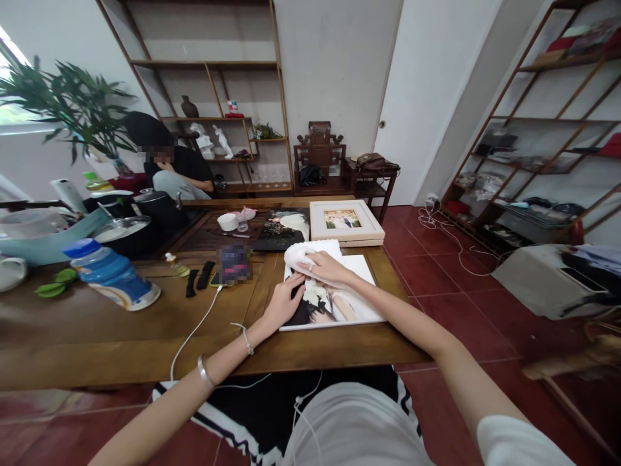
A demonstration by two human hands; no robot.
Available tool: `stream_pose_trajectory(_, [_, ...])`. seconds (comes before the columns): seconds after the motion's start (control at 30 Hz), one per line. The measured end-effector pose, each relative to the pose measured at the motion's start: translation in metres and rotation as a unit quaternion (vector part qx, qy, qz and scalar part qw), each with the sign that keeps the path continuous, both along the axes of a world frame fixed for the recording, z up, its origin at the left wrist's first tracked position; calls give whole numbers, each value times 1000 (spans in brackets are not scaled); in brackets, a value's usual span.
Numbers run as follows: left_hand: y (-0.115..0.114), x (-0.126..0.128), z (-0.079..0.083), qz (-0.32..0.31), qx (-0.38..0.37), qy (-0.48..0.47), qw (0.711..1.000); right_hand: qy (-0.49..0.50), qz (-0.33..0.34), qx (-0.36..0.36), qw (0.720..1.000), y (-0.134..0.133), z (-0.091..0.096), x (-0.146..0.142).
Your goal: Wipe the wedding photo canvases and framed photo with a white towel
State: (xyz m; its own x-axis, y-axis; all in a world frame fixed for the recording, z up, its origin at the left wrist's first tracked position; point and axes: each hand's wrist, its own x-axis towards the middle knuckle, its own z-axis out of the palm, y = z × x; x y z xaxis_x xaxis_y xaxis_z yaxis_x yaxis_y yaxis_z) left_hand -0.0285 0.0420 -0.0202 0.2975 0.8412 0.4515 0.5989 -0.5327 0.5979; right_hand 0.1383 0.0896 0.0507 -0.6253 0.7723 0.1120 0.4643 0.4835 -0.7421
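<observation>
A photo panel (317, 304) showing people in black and white clothing lies flat near the table's front edge. My right hand (324, 266) presses a bunched white cloth (310, 251) against its upper part, fingers closed on the fabric. My left hand (285, 301) rests on the panel's left side with the thumb apart from the outstretched fingers. Beyond the panel lie a framed photo (347, 223) with a pale border and a dark photo panel (279, 230) with a white dress on it. The cloth and my right forearm cover part of the picture.
On the wooden table (213, 343), a phone (233, 265) with a white cable, black straps (198, 279), a small dropper bottle (177, 264) and a large blue-labelled bottle (111, 275) stand or lie leftward. A white cup (227, 222) is farther back. Another person (179, 155) sits across.
</observation>
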Motion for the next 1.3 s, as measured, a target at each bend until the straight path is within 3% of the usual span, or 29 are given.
stream_pose_trajectory(0.1, [0,0,2,-2,-2,0,1000,-22,-4,81,996,-5,0,6])
stream_pose_trajectory(0.23, [-1,1,5,-8,-8,-1,1000,-41,-14,127,991,-11,-2,40])
stream_pose_trajectory(0.43, [-1,2,7,3,-7,2,1000,-71,-139,155,976,-13,-12,98])
stream_pose_trajectory(0.53, [0,2,5,5,-5,6,1000,-90,-157,168,969,-23,-20,111])
stream_pose_trajectory(0.7, [0,2,5,15,-7,13,1000,-144,-104,190,965,-80,-27,113])
stream_pose_trajectory(0.83, [-2,2,6,14,-18,18,1000,-169,-45,138,975,-134,-18,114])
stream_pose_trajectory(0.93, [-1,2,5,5,-18,16,1000,-167,-11,110,980,-148,-13,117])
stream_pose_trajectory(1.03, [0,1,3,-2,-10,9,1000,-156,-33,100,982,-133,-14,120])
stream_pose_trajectory(1.17, [4,-1,-1,-5,-4,19,1000,-145,-84,120,978,-85,-15,117])
stream_pose_trajectory(1.3, [6,-1,-2,-9,1,12,1000,-131,-78,171,973,-36,-11,105])
